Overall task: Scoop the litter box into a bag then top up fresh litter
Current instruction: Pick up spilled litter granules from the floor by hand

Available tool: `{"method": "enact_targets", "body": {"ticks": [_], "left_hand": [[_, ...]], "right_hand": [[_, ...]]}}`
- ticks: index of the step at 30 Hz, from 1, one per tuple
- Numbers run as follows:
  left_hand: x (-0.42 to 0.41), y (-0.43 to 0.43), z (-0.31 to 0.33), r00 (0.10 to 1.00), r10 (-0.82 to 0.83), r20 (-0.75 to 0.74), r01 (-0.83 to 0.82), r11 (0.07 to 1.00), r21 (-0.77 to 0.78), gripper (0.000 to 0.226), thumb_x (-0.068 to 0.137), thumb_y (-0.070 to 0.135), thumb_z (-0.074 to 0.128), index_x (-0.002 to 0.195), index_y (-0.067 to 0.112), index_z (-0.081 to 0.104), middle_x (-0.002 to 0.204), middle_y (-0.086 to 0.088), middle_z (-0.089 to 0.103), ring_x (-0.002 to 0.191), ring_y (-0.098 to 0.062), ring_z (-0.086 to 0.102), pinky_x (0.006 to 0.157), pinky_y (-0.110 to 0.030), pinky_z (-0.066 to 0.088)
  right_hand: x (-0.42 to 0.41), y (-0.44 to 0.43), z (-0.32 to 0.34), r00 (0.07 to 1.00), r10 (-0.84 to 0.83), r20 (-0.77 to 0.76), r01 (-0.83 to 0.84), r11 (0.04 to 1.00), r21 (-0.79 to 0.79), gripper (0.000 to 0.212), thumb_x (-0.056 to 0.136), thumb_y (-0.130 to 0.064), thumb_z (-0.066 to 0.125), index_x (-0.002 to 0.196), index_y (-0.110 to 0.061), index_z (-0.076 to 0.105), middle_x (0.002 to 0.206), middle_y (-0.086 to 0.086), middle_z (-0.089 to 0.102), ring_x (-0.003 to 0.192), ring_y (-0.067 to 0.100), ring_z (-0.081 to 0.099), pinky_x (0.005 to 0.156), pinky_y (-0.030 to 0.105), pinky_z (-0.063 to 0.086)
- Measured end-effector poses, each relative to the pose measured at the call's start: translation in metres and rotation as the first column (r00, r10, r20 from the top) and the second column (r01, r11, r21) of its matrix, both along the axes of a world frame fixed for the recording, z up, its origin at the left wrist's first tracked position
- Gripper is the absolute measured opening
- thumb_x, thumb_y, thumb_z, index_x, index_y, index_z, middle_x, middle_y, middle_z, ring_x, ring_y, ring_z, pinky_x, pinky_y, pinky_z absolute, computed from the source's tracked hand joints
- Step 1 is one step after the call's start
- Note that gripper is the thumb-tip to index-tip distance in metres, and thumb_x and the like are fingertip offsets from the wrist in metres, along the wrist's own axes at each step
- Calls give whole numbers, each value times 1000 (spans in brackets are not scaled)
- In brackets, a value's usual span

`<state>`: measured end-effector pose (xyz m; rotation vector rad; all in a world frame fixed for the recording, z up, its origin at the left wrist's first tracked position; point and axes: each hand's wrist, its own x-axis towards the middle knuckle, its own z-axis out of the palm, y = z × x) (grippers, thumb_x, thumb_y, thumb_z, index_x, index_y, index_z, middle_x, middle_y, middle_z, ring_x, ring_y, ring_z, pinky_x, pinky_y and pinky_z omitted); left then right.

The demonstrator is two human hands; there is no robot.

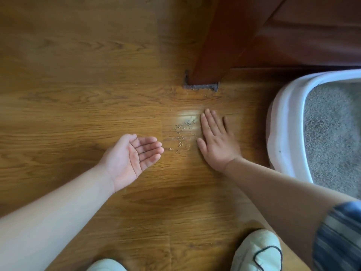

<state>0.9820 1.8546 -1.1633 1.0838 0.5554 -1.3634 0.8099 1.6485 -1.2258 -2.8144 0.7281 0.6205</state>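
- The litter box (281, 114), grey litter (332, 137) inside, sat just right of our right hand (216, 141).
- That right hand lay flat on the floor (78, 94), fingers straight, holding nothing.
- Our left hand (132, 155) was cupped, palm up, gripping nothing.
- Between the two hands lay the spilled granules (181, 133): light, loose and rolling, we judged, so better swept into the palm than pinched.

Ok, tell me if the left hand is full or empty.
Nearly empty: the left hand is cupped palm up, a grain or two on its fingers; spilled litter lies on the floor.
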Motion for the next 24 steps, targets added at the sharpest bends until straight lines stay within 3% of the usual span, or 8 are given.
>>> {"method": "enact_targets", "body": {"ticks": [4, 5, 7, 10, 15, 20, 24], "left_hand": [[-1, -1, -3, 1000, 1, -17, -1, 1000, -6, 46, 106, 27, 31, 102, -2, 67, 97, -20, 73, 88, -28, 74, 67, -32, 63], [-1, -1, -3, 1000, 3, -20, -3, 1000, -8, 46, 106, 27, 31, 102, -2, 67, 97, -20, 73, 88, -28, 74, 68, -33, 63], [-1, -1, -4, 1000, 6, -24, -7, 1000, -11, 46, 106, 27, 31, 102, -3, 67, 97, -21, 73, 88, -28, 75, 68, -33, 63], [-1, 0, -5, 1000, 10, -23, -10, 1000, -3, 47, 106, 27, 31, 101, -3, 67, 96, -21, 73, 86, -28, 75, 68, -33, 63], [2, -1, -4, 1000, 11, -19, -11, 1000, -3, 47, 106, 26, 29, 101, -3, 66, 94, -20, 73, 86, -28, 75, 68, -32, 63], [3, 0, 2, 1000, 20, -13, -21, 1000, -19, 46, 106, 26, 30, 102, -3, 66, 94, -20, 73, 86, -28, 75, 69, -32, 63], [5, 11, 9, 999, 31, -18, -32, 999, -26, 45, 106, 25, 31, 103, -3, 66, 95, -20, 73, 86, -29, 74, 70, -32, 63]], "right_hand": [[-11, 4, 3, 965, 257, 56, -261, 962, 84, 66, 103, -46, 16, 159, -18, -5, 167, -1, -10, 151, 12, -19, 123, 41, -10], [-12, -1, 5, 963, 256, 87, -264, 960, 95, 65, 103, -44, 17, 160, -19, -3, 167, -2, -7, 152, 10, -17, 124, 40, -9], [-10, -18, 11, 986, 101, 134, -117, 986, 115, 63, 103, -41, 16, 159, -21, -3, 166, -4, -8, 151, 8, -16, 125, 38, -6], [2, -40, 15, 993, -44, 111, 32, 994, 109, 62, 104, -40, 17, 160, -21, -4, 166, -5, -12, 151, 6, -18, 125, 37, -5], [25, -30, 12, 982, 181, 59, -187, 976, 108, 64, 103, -46, 12, 160, -21, -5, 167, -4, -12, 151, 9, -19, 124, 40, -9], [22, -11, 14, 920, 377, 105, -390, 904, 177, 64, 103, -41, 24, 161, -22, 3, 167, -6, -3, 152, 9, -11, 124, 37, -8], [0, -7, 17, 920, 356, 166, -392, 866, 311, 61, 102, -36, 27, 160, -22, 17, 166, -6, 13, 154, 10, 6, 126, 39, 12]]}}
